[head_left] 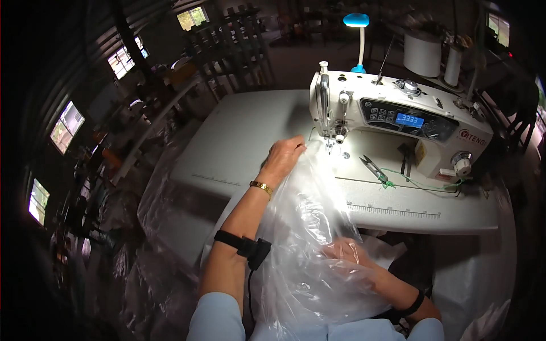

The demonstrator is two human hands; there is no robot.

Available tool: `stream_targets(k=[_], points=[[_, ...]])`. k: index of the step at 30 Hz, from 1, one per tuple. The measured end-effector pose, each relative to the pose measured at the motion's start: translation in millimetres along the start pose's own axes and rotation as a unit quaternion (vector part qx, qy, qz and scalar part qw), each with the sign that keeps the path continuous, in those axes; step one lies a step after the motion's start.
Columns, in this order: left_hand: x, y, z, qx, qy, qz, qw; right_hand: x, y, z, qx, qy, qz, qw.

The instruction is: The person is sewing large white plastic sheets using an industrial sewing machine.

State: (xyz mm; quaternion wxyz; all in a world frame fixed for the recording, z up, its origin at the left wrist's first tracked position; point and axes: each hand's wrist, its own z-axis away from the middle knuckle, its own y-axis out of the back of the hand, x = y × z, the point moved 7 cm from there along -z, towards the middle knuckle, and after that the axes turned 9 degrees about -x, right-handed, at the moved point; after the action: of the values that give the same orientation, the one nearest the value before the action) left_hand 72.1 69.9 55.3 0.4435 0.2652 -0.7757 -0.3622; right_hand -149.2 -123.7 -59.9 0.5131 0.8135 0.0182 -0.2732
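Note:
A clear plastic sheet or bag point(310, 221) hangs from beside the sewing machine's needle area down over the table edge and my lap. My left hand point(284, 157), fingers curled together, pinches its upper end just left of the needle. My right hand point(346, 252) is lower down among the plastic's folds, below the table's front edge. Film and motion blur hide its fingers, so its grip is unclear. The white sewing machine point(392, 108) stands to the right of my left hand, its needle point(329, 146) brightly lit.
Thread snips point(373, 169) and a dark tool point(406, 161) lie under the machine's arm, with green thread point(424, 180) trailing rightward. A blue-headed lamp point(356, 21) rises behind the machine. White thread cones point(422, 54) stand at the back right. The pale tabletop point(239, 131) extends left.

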Motion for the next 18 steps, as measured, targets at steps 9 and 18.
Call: stream_targets(k=[9, 18], points=[[41, 40, 47, 0.021, 0.002, 0.299, 0.954, -12, 72, 69, 0.041, -0.089, 0.183, 0.978], [86, 42, 79, -0.014, 0.009, 0.395, 0.918, -5, 123, 58, 0.09, -0.175, 0.065, 0.978]])
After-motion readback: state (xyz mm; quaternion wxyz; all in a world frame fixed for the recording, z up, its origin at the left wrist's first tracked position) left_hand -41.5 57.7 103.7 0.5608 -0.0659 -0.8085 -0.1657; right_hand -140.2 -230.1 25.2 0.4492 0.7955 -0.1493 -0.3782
